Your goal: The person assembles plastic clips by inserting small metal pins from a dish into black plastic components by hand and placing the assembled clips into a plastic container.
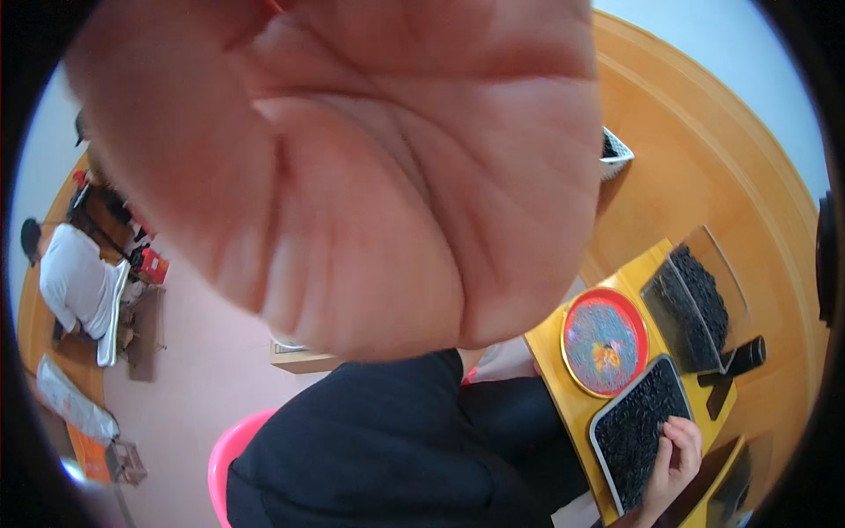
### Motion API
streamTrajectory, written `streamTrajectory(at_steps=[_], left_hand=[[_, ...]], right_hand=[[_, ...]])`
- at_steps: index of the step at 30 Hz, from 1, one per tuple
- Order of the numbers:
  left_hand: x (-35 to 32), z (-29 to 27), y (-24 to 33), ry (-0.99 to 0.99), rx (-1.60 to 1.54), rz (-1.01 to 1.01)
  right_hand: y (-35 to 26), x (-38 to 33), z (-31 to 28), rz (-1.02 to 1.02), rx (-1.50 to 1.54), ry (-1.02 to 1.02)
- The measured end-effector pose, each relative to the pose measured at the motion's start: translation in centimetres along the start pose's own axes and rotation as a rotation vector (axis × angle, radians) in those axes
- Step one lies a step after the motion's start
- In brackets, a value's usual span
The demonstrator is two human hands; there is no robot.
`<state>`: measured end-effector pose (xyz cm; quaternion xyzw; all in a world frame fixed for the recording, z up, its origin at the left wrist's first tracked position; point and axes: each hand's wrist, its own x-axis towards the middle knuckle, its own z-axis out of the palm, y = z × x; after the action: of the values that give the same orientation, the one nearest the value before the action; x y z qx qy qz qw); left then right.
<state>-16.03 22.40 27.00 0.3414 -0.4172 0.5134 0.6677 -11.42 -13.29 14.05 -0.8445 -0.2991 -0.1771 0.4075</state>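
My left hand (378, 194) fills the upper middle of the view, its palm very close to the camera; its fingers run out of the picture. At lower right, my right hand (676, 458) is over a pale-rimmed tray (603, 451) of small black pieces (638, 431). Its fingertips are pinched together just above the pieces; anything between them is too small to make out. Beyond the tray sits a round red dish with a gold rim (647, 330), holding many small shiny bits and an orange patterned patch. Both stand on a yellow board (554, 339).
A clear bin (673, 304) of black pieces leans beside the dish, with a black cylindrical object (746, 355) next to it. A white basket (620, 154) stands on the wooden table (678, 176). At far left, another person in white (75, 273) sits at a table. A pink stool (227, 453) is below.
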Motion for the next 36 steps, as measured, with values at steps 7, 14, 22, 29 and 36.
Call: streamTrajectory(at_steps=[7,14,22,29,36], left_hand=[[-1.9,1.3,-6.5,-0.033,-0.281,-0.278],[-3.4,4.4,-12.1,-0.130,-0.580,-0.527],[-23.0,6.0,-21.0,0.246,-0.629,-1.444],[-30.1,3.9,-22.7,0.257,-0.501,-1.676],[-32.8,2.3,-22.0,0.222,-0.506,-1.766]], right_hand=[[1.9,0.2,0.1,0.084,-0.080,0.071],[4.7,0.3,2.3,0.250,0.250,0.148],[11.0,-2.1,5.2,0.590,0.630,0.305],[12.6,-3.2,7.3,0.662,0.700,0.360],[12.9,-3.8,9.0,0.667,0.724,0.351]])
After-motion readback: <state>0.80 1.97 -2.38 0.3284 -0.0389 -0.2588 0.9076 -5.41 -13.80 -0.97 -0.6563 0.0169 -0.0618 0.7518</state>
